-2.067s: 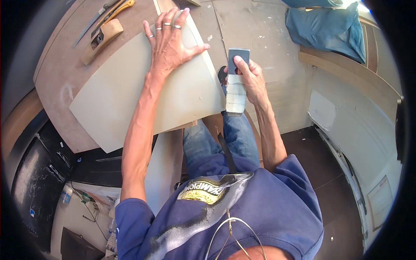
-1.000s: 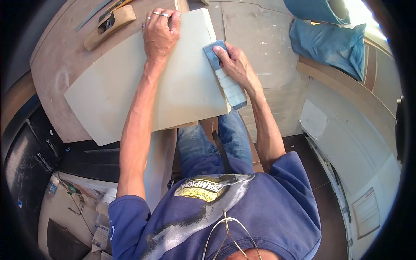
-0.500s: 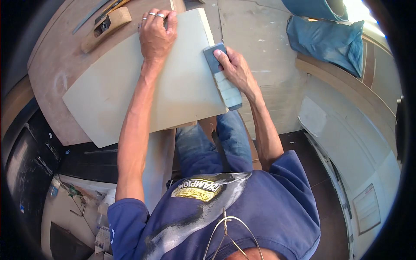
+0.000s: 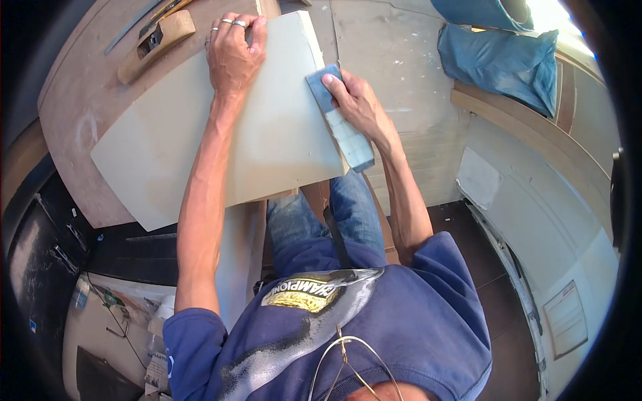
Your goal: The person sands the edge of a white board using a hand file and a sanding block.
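A pale beige flat panel (image 4: 267, 134) lies slanted over a brown board, its near edge above my knees. My left hand (image 4: 234, 57), with rings on its fingers, bears on the panel's far side. Its fingers curl down at the far edge, and their tips are hidden. In my right hand (image 4: 358, 100) is a long blue-grey sanding block (image 4: 349, 144) with a pale wrapped middle. The thumb lies on top of the block, while the other fingers are mostly hidden along its right side. The block rests along the panel's right edge.
Beyond the panel at left, a wooden hand plane (image 4: 157, 45) sits on the brown board (image 4: 73, 154), beside a long thin blue-grey strip (image 4: 134, 25). Blue cloth (image 4: 498, 63) hangs at the far right above a curved wooden rail (image 4: 535, 134). Tools and containers lie low at the left.
The view has shifted slightly, moving most things a little left in the picture. The sanding block is at nearly the same place on the panel's edge, and both hands keep their hold.
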Demonstrator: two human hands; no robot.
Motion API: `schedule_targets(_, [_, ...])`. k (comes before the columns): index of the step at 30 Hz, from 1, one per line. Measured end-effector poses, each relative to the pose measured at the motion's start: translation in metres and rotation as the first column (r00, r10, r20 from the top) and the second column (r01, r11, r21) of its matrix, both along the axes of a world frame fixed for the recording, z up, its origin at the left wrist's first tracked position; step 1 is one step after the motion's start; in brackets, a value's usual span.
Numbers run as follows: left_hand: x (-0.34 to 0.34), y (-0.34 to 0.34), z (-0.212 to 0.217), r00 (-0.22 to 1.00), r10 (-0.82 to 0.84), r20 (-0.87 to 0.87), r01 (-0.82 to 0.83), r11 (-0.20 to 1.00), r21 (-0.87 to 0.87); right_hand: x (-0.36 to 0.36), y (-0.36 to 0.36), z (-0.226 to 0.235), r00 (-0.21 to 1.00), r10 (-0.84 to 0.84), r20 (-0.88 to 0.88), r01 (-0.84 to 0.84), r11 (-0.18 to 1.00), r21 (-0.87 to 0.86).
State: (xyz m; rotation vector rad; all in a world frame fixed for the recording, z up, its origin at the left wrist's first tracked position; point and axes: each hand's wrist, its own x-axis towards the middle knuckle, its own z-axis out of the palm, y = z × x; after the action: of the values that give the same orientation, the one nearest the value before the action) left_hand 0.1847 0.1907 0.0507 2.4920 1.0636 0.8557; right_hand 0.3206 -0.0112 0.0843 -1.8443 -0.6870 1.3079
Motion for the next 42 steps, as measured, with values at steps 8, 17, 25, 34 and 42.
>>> schedule_targets(8, [-0.003,0.003,-0.006,1.0,0.003,0.006,-0.003,1.0,-0.017,0.006,0.003,0.004,0.999,0.048,0.011,-0.048,0.998,-0.043])
schedule_targets(17, [-0.003,0.004,-0.006,1.0,0.0,0.007,0.0,1.0,-0.023,0.012,0.006,-0.004,0.992,0.11,0.068,-0.106,0.993,-0.057])
schedule_targets(25, [-0.002,0.004,0.0,1.0,-0.018,-0.007,0.018,1.0,-0.016,0.012,0.013,0.004,0.996,0.078,0.05,-0.075,0.996,-0.049])
schedule_targets(34, [-0.001,0.004,0.004,1.0,-0.028,0.004,0.028,0.999,-0.026,0.014,0.02,0.004,0.992,0.088,0.093,-0.087,0.996,-0.021])
schedule_targets(42, [-0.005,0.005,0.001,1.0,-0.029,0.003,0.03,0.999,-0.015,0.014,0.024,-0.006,0.988,0.103,0.115,-0.096,0.993,-0.067])
